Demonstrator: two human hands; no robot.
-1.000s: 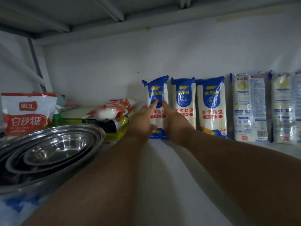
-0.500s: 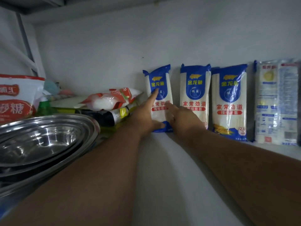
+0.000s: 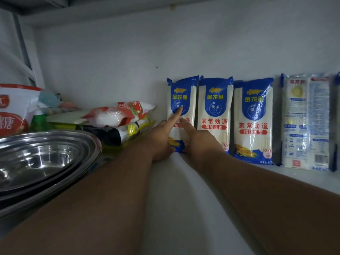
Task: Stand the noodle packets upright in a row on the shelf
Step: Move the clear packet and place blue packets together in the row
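Three blue-and-white noodle packets stand upright against the back wall on the white shelf [image 3: 176, 208]. The leftmost packet [image 3: 185, 100] has both my hands on it. My left hand [image 3: 161, 138] rests at its lower left, index finger stretched up across the front. My right hand [image 3: 198, 142] presses its lower right, index finger pointing up. The second packet [image 3: 214, 111] and third packet [image 3: 253, 122] stand touching to the right. Further right, a packet [image 3: 306, 122] stands with its printed back facing out, and another packet's edge [image 3: 337, 115] shows at the frame border.
Stacked steel bowls [image 3: 42, 162] fill the left of the shelf. Behind them lie a red-and-white sugar bag [image 3: 14, 111], a green bottle [image 3: 39, 120] and a pile of flat packets [image 3: 117, 120] close to the leftmost noodle packet.
The leftmost packet went from leaning apart from the row to standing straight beside the second one. My fingers shifted on its front; the view moved closer and right.
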